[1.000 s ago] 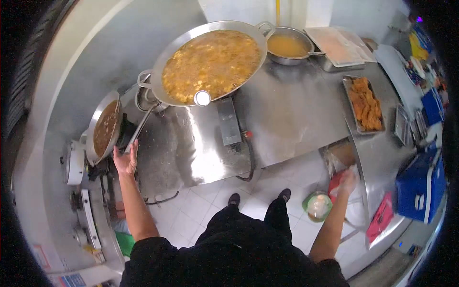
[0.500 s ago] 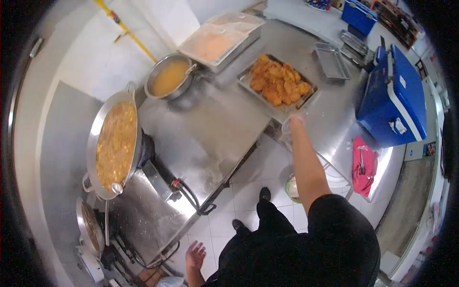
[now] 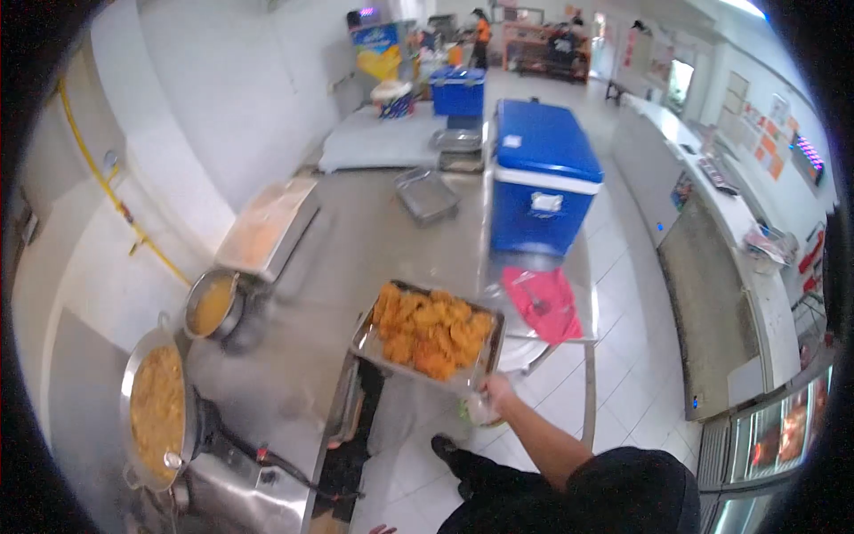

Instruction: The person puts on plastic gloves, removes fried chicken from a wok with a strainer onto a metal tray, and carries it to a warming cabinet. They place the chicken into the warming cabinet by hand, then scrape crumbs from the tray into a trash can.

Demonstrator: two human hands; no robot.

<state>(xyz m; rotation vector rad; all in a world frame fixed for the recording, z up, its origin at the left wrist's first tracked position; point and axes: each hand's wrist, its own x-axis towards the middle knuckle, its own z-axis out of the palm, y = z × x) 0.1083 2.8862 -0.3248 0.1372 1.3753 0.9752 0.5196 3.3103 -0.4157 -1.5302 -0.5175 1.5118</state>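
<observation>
My right hand (image 3: 497,394) grips the near right corner of a metal tray (image 3: 363,345) piled with golden fried pieces (image 3: 433,331). Something clear and whitish, like thin plastic, shows at that hand; I cannot make out what it is. The tray's near side hangs out past the counter edge, over the floor. Of my left hand (image 3: 382,529), only some fingertips show at the bottom edge of the view; the rest is out of frame.
At left, a wok (image 3: 157,418) of bubbling oil sits on a burner, beside a bowl of yellow liquid (image 3: 212,304). Behind are a bin of pale flour (image 3: 258,233) and a metal pan (image 3: 427,196). A blue cooler (image 3: 544,169) and a pink cloth (image 3: 544,304) stand right. People are far back.
My right hand has taken hold of the tray and drawn it toward me, to the counter edge. The view has swung up and right. My left hand has mostly dropped out of view.
</observation>
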